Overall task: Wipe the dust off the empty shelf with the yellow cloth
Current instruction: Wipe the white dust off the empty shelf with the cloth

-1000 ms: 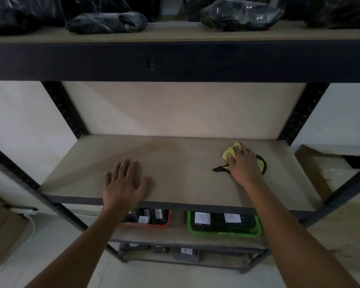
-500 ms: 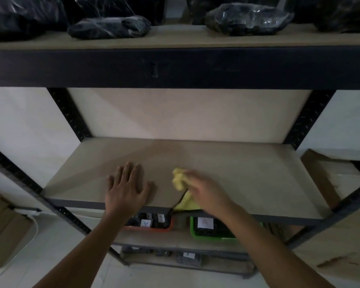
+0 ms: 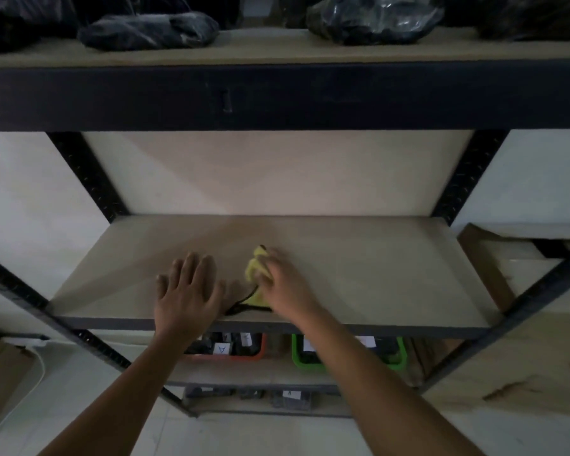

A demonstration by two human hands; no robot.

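The wiping step is judged to be under way. The yellow cloth [image 3: 255, 274] is bunched on the empty shelf [image 3: 375, 278], near the front edge and a little left of the middle, and it is held down and clutched by the right hand [image 3: 282, 281], whose grip is curled over the cloth; a dark edging or loop of the cloth trails toward the near edge. The left hand [image 3: 186, 291] is laid flat on the shelf just left of the cloth, its grip spread with straight fingers, apparently as a brace.

Whether dust remains cannot be told in the dim light. A sweep toward the far edge and the far corners is judged to be called for next, with steady downward pressure, and the braced hand would need to be lifted so that the board beneath it can be covered.

The shelf is a pale board in a dark metal frame [image 3: 89, 179] against a light wall. Black wrapped bundles [image 3: 148, 29] are stored on the board above. Below, an orange bin [image 3: 231, 348] and a green bin [image 3: 349, 353] with labelled contents are seen. Cardboard [image 3: 520, 357] is leaned at the right, and a white cable [image 3: 37, 366] is seen at the lower left above a pale floor.
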